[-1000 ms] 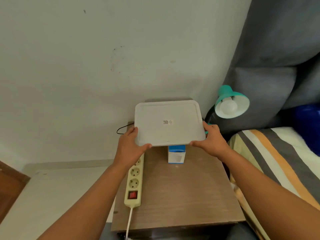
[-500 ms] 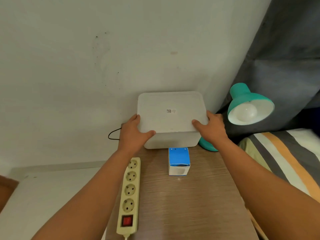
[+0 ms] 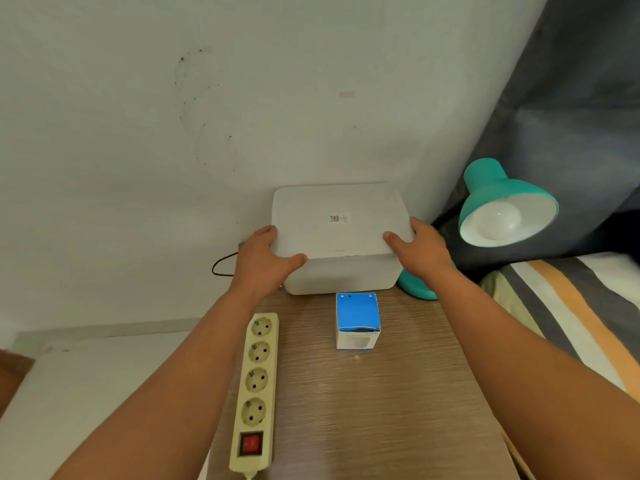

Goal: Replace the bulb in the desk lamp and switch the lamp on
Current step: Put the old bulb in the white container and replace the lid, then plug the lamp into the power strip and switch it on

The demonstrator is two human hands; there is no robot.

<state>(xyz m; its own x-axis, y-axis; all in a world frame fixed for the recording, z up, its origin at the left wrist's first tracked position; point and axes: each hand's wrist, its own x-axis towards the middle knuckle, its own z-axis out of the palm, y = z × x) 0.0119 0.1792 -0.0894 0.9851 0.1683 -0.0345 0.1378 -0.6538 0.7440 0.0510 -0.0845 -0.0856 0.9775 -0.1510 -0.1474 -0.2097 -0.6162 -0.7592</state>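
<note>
A white plastic box (image 3: 337, 233) stands bottom-up at the back of the wooden bedside table (image 3: 374, 403), against the wall. My left hand (image 3: 265, 259) grips its left edge and my right hand (image 3: 420, 252) grips its right edge. To the right, a teal desk lamp (image 3: 498, 199) tilts toward me with a white bulb (image 3: 498, 220) in its shade; its teal base (image 3: 415, 287) shows behind my right wrist. A small blue and white bulb carton (image 3: 356, 320) stands upright in front of the box.
A cream power strip (image 3: 256, 389) with a red switch lies along the table's left edge. A black cable (image 3: 221, 266) loops behind my left hand. A bed with a striped cover (image 3: 571, 313) adjoins on the right, a dark curtain (image 3: 571, 116) behind the lamp.
The white box, held up and tilted a second ago, has come down onto the back of the table. Both hands stay on its sides. The view has shifted closer.
</note>
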